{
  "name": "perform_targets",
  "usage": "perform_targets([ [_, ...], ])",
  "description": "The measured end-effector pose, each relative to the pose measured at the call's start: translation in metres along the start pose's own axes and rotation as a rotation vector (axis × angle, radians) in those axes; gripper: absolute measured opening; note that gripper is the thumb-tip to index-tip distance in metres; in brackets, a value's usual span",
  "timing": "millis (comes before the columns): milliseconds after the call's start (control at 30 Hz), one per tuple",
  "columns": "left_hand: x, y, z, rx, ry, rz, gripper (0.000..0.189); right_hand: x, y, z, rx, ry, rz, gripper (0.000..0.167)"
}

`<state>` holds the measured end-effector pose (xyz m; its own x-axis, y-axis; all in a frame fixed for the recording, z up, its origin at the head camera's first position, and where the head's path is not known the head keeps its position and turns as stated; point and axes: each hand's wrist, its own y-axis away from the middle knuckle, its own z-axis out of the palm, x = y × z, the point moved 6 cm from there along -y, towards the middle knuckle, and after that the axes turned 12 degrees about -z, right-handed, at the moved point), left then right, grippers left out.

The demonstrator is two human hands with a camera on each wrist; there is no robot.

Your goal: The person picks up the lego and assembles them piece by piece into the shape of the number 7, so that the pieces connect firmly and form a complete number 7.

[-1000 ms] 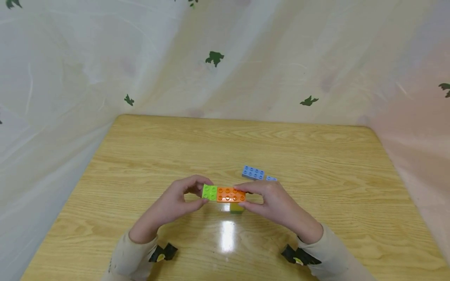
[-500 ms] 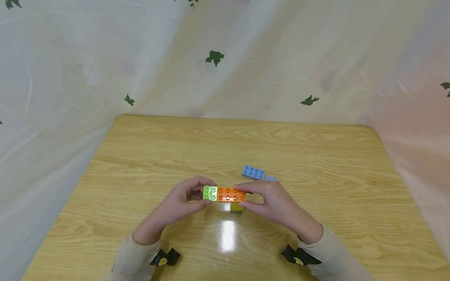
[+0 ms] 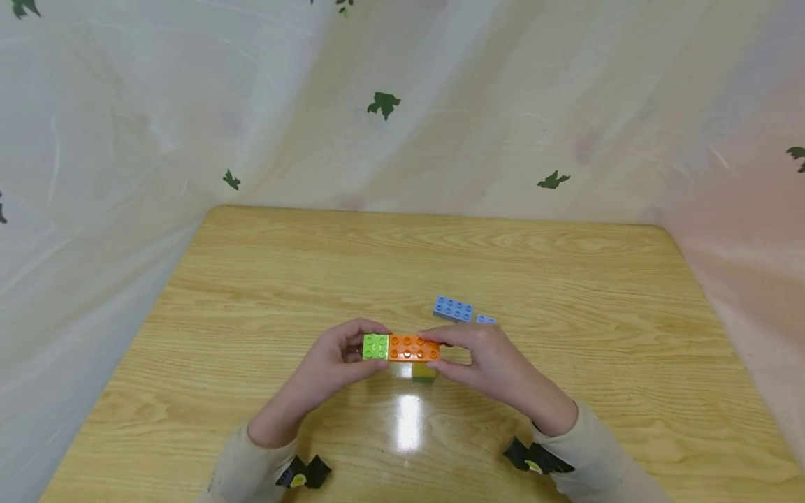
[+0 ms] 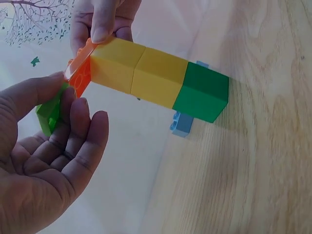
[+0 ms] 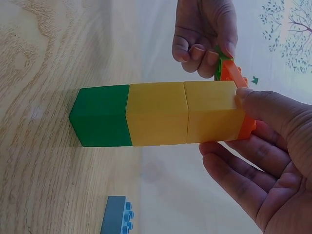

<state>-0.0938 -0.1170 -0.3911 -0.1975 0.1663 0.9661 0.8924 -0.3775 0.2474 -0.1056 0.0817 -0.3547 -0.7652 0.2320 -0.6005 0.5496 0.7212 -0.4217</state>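
Observation:
A tower of building bricks stands on the table: a dark green brick (image 5: pixel 103 116) at the bottom, two yellow bricks (image 5: pixel 158 114) above it, and a flat orange brick (image 3: pixel 405 348) on top. The orange brick overhangs toward the left. Around its right end, my right hand (image 3: pixel 487 353) pinches with thumb and fingers. My left hand (image 3: pixel 330 360) holds a lime green brick (image 3: pixel 375 347) against the orange brick's left end, studs up. In the left wrist view, the left thumb reaches the seam between them. Whether the two are joined I cannot tell.
Behind the tower lie a long blue brick (image 3: pixel 453 308) and a second blue brick (image 3: pixel 486 319), partly covered by the right hand. The wooden table (image 3: pixel 302 265) ends at a pale curtain (image 3: pixel 465 126) with dark green leaf shapes.
My left hand has shifted slightly right along the lime green brick, its thumb now nearer the orange brick. The right hand and the tower have stayed put.

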Motion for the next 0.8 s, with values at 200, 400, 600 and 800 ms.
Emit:
perform_targets([
  [200,0.0007,-0.0008,0.0055,0.01,0.038,0.015,0.041,-0.0002,0.0004,-0.0002,0.001,0.008,-0.01,0.035],
  [400,0.0,-0.0015,0.0075,0.029,0.048,0.024,0.04,-0.0007,0.0002,0.0004,0.002,0.015,-0.017,0.035],
  [600,-0.0002,-0.0018,0.0084,0.04,0.065,0.034,0.039,-0.0016,0.0,0.0001,-0.001,0.015,-0.016,0.035],
  [800,-0.0012,-0.0019,0.0084,0.045,0.072,0.042,0.038,-0.0019,-0.0009,0.0011,-0.006,0.03,-0.033,0.036],
])
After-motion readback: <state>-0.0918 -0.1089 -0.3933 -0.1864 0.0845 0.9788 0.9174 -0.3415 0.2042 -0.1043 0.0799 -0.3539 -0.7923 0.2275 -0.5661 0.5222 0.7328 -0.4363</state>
